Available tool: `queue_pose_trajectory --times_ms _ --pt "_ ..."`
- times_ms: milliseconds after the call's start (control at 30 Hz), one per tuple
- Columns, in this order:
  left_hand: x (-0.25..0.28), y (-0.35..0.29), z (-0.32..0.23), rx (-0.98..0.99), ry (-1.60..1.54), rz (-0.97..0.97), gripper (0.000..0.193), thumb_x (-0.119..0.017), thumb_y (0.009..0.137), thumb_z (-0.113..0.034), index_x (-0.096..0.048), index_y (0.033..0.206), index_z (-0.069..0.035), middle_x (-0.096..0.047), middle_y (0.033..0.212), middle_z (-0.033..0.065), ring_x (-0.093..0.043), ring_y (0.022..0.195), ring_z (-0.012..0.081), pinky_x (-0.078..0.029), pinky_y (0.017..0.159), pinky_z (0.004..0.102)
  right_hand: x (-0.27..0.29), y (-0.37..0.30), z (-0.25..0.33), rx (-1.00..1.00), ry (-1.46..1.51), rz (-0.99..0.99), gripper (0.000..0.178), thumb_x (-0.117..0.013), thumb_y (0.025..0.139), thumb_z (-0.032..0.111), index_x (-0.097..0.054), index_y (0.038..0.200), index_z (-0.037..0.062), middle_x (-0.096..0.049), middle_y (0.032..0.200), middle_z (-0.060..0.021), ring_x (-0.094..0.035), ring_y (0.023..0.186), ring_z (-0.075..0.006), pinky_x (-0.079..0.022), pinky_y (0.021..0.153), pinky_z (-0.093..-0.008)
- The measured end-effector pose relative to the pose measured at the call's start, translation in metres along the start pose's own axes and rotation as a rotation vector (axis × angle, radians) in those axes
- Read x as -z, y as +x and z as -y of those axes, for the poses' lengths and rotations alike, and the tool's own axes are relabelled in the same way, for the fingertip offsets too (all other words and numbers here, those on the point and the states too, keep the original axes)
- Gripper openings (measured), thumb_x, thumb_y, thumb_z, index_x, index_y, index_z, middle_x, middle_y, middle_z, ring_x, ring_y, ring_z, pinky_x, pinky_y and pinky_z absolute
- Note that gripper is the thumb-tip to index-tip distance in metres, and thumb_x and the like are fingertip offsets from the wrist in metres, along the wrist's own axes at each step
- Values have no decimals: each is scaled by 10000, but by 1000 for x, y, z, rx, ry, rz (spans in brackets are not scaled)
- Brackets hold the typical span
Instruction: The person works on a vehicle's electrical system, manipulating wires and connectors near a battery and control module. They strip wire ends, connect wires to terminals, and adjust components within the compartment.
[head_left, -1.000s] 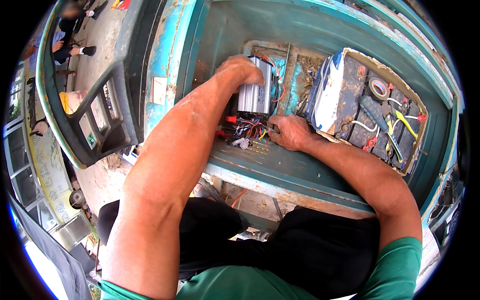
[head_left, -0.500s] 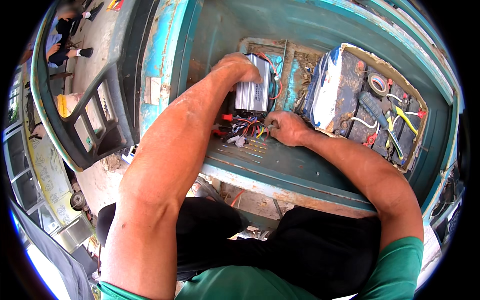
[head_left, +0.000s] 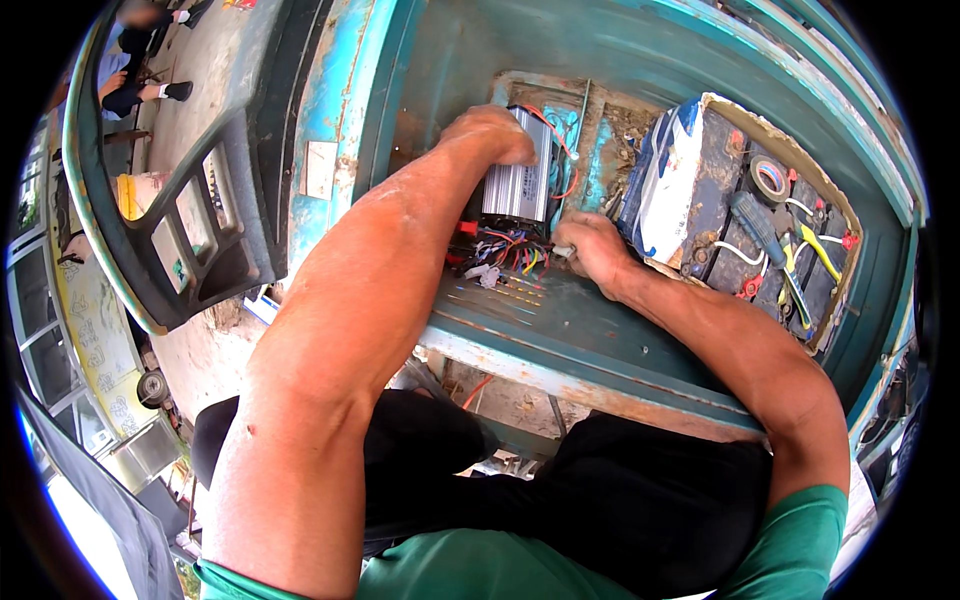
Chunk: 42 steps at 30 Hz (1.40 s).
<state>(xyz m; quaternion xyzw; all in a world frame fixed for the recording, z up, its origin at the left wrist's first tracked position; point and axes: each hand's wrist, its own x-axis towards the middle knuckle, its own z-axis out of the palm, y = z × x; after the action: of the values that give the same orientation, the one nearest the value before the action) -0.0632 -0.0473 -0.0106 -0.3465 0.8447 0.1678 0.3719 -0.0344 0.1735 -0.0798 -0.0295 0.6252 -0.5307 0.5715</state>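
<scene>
A silver finned metal box [head_left: 517,185] lies in the turquoise compartment. Around its upper end is wrapped my left hand [head_left: 490,135], closed on it with the thumb on the top face. My right hand [head_left: 595,248] is closed by the box's lower right corner, its fingers pinching a small pale connector [head_left: 564,251], mostly covered. Beneath the box spreads a bundle of coloured wires [head_left: 505,250], with a white plug [head_left: 484,275] and a red connector [head_left: 469,228] among them. Red wires [head_left: 557,137] loop along the box's right side.
A torn carton [head_left: 675,200] of dark batteries stands at the right, topped by a tape roll [head_left: 770,178], a screwdriver [head_left: 752,222] and yellow-handled pliers [head_left: 820,253]. The compartment's rusty front rim [head_left: 560,385] crosses before my knees. A person [head_left: 135,80] sits far left.
My right hand has drawn slightly away from the coloured wire ends, and a pale connector now shows at its fingertips. The left hand keeps its hold on the box. The whole view has shifted a little.
</scene>
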Motion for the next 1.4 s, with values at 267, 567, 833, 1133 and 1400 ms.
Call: queue_pose_trajectory --times_ms 267,567,833,1133,1400 --pt "6 -10 -12 -28 -7 44 558 -818 794 -395 -716 1135 35 -726 1096 181 -736 847 298 -622 712 399 33 -23 -28 105 -168 147 125 -634 832 101 -631 914 6 -616 787 -33 -553 686 -106 -453 582 -276" --pt "15 -16 -16 12 -48 103 515 -815 805 -372 -721 1126 20 -720 1096 145 -706 934 265 -609 746 378 36 -17 -23 64 -723 155 318 -639 850 272 -752 917 -18 -729 959 -217 -705 885 -322 -540 842 -435" --pt "18 -19 -18 1 -50 98 482 -807 809 -353 -722 1078 39 -719 1075 144 -704 893 265 -602 719 390 25 -23 -11 100 -671 14 355 -679 858 316 -683 818 -36 -682 772 -202 -680 762 -304 -529 745 -447" --pt "20 -23 -21 -11 -30 72 498 -814 793 -364 -725 1065 44 -729 1042 156 -712 865 269 -603 710 390 9 -34 -5 345 -633 -55 251 -724 829 182 -596 742 -14 -654 742 -188 -670 699 -272 -519 672 -427" --pt "11 -20 -19 -37 -28 44 534 -832 777 -392 -731 1060 50 -726 1073 171 -718 886 278 -616 693 394 8 -40 5 418 -620 -127 219 -751 808 131 -586 760 -5 -647 745 -173 -669 679 -275 -516 633 -417"
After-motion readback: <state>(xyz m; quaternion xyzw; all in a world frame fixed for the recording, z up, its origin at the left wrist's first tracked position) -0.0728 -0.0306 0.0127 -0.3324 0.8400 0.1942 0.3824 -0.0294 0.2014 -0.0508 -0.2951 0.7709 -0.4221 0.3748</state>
